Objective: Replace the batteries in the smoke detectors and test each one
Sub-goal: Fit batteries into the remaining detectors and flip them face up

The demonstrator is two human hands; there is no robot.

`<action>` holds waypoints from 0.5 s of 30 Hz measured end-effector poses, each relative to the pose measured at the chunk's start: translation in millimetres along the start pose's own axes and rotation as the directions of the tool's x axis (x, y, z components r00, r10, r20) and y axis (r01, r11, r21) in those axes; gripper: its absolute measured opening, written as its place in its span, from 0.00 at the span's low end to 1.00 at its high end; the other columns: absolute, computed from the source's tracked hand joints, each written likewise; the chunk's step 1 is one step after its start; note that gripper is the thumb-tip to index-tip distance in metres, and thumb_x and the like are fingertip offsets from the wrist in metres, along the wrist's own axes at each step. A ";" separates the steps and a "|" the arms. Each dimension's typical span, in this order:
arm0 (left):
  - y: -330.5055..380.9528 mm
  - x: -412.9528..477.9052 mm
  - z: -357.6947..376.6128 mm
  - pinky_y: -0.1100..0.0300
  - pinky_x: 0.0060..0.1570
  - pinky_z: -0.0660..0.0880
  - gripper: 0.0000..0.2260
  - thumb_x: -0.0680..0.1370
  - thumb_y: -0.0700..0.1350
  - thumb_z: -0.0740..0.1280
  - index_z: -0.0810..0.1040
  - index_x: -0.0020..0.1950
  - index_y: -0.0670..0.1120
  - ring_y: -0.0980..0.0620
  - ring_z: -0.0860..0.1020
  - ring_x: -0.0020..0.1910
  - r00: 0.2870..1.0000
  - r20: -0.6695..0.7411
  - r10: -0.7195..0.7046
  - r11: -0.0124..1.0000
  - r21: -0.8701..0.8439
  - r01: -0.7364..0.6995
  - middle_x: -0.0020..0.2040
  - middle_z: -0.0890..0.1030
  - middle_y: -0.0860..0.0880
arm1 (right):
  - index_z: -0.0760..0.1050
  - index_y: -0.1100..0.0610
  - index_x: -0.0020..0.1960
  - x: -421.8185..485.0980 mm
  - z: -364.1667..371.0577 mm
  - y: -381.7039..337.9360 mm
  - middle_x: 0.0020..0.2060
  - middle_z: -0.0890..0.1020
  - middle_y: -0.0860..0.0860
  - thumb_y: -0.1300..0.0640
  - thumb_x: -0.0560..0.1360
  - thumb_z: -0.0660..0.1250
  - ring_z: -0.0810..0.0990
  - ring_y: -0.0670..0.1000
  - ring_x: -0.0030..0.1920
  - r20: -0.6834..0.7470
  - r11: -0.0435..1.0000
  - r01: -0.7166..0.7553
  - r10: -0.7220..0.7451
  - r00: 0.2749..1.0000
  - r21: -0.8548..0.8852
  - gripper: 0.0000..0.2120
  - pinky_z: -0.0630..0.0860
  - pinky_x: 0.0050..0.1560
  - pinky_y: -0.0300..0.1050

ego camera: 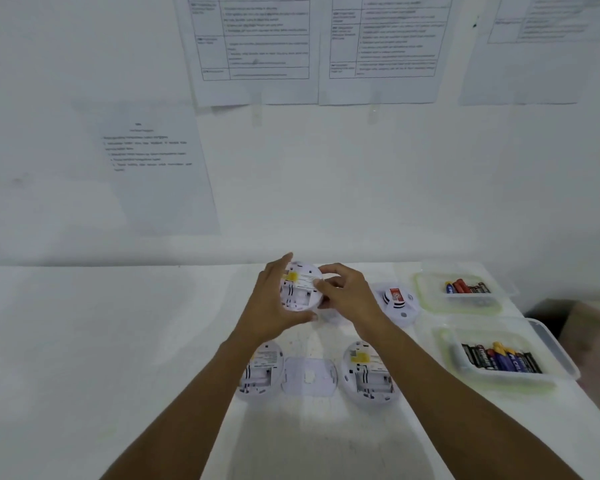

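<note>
I hold a white round smoke detector [300, 289] above the table, its back with a yellow label facing me. My left hand [274, 299] grips its left edge and underside. My right hand [347, 292] pinches its right edge. Two more detectors lie back-up with bare battery bays near me, one on the left [260, 370] and one on the right [368, 374]. A loose white mounting plate [309, 375] lies between them. A fourth detector [397, 301] sits face-up to the right of my hands.
Two clear plastic trays stand at the right: the far tray [426, 289] and the near tray [447, 355], each holding several batteries. The white table [101, 341] meets a white wall with printed sheets taped on it. The table's right edge runs beside the trays.
</note>
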State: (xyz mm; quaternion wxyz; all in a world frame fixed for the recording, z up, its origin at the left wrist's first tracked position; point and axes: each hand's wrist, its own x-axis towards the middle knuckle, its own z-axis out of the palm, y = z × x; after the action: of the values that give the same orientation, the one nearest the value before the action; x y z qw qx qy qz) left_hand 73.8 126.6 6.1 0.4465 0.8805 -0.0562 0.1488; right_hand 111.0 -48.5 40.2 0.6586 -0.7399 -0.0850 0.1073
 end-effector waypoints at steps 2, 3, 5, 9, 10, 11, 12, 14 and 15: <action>8.2 0.6 7.6 0.61 0.64 0.72 0.47 0.63 0.59 0.80 0.62 0.77 0.53 0.58 0.73 0.66 0.996 -0.016 -0.093 0.969 -0.231 0.087 0.69 0.73 0.55 | 0.78 0.58 0.56 -3.4 -13.6 -1.0 0.43 0.85 0.59 0.60 0.76 0.71 0.85 0.59 0.43 -0.009 0.998 -0.022 0.023 1.000 0.066 0.09 0.82 0.37 0.45; 15.1 1.1 11.6 0.57 0.64 0.74 0.40 0.68 0.61 0.76 0.64 0.75 0.52 0.56 0.75 0.65 0.988 -0.019 -0.155 0.928 -0.345 0.139 0.68 0.75 0.53 | 0.78 0.57 0.55 -5.4 -20.7 -0.6 0.43 0.86 0.59 0.60 0.76 0.71 0.85 0.59 0.44 -0.015 0.995 -0.025 0.027 1.000 0.100 0.09 0.83 0.40 0.48; 29.5 3.4 21.8 0.54 0.62 0.76 0.24 0.78 0.62 0.63 0.73 0.69 0.51 0.53 0.79 0.61 0.967 0.034 -0.252 0.786 -0.576 0.225 0.65 0.79 0.49 | 0.77 0.58 0.56 -8.6 -35.1 1.3 0.44 0.86 0.59 0.60 0.75 0.71 0.85 0.61 0.46 -0.025 0.986 -0.032 0.037 0.999 0.163 0.10 0.83 0.47 0.55; 52.6 13.4 49.5 0.52 0.60 0.75 0.27 0.83 0.60 0.47 0.76 0.67 0.44 0.47 0.80 0.62 0.891 0.266 -0.367 0.287 -0.879 0.381 0.64 0.80 0.42 | 0.79 0.58 0.55 -15.6 -57.1 3.4 0.45 0.86 0.57 0.60 0.75 0.71 0.85 0.57 0.47 -0.062 0.991 0.065 -0.058 0.996 0.117 0.09 0.82 0.47 0.51; 56.9 15.9 56.3 0.49 0.60 0.75 0.28 0.83 0.60 0.48 0.74 0.69 0.43 0.44 0.79 0.63 0.869 0.314 -0.381 0.198 -0.891 0.409 0.64 0.80 0.40 | 0.80 0.56 0.54 -15.6 -63.1 5.1 0.46 0.86 0.53 0.59 0.75 0.71 0.84 0.54 0.47 -0.106 0.992 0.129 -0.130 0.986 -0.011 0.07 0.81 0.47 0.46; 60.4 18.5 62.5 0.46 0.61 0.75 0.27 0.83 0.59 0.49 0.74 0.70 0.43 0.42 0.78 0.64 0.854 0.351 -0.384 0.136 -0.893 0.428 0.64 0.79 0.39 | 0.81 0.54 0.53 -14.8 -69.8 7.4 0.47 0.85 0.50 0.57 0.75 0.71 0.83 0.50 0.48 -0.149 0.969 0.179 -0.205 0.967 -0.170 0.07 0.78 0.48 0.42; 64.3 21.0 69.0 0.44 0.64 0.73 0.26 0.83 0.59 0.52 0.73 0.70 0.42 0.40 0.76 0.66 0.850 0.380 -0.365 0.089 -0.895 0.438 0.66 0.78 0.38 | 0.82 0.52 0.52 -13.7 -77.6 10.0 0.49 0.84 0.47 0.55 0.75 0.72 0.80 0.49 0.49 -0.185 0.930 0.202 -0.266 0.946 -0.309 0.07 0.74 0.49 0.40; 72.3 25.0 81.2 0.39 0.69 0.67 0.27 0.81 0.58 0.57 0.72 0.71 0.41 0.37 0.71 0.70 0.849 0.432 -0.303 -0.005 -0.892 0.452 0.69 0.74 0.36 | 0.82 0.49 0.55 -11.7 -96.1 13.5 0.51 0.80 0.49 0.52 0.74 0.72 0.73 0.49 0.54 -0.206 0.859 0.204 -0.331 0.921 -0.469 0.10 0.65 0.52 0.39; 78.7 26.4 86.2 0.38 0.68 0.67 0.25 0.81 0.57 0.58 0.74 0.70 0.41 0.36 0.71 0.70 0.845 0.459 -0.275 -0.053 -0.885 0.463 0.69 0.74 0.35 | 0.82 0.49 0.56 -11.3 -106.1 14.2 0.51 0.78 0.50 0.50 0.74 0.72 0.70 0.49 0.56 -0.191 0.831 0.203 -0.343 0.920 -0.517 0.12 0.62 0.52 0.38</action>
State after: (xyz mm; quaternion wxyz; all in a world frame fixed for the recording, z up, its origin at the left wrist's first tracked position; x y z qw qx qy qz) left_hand 98.9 11.5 26.9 0.9351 0.3273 0.0675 -0.1178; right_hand 128.6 -154.7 38.2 0.4643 -0.8692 -0.1225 -0.1179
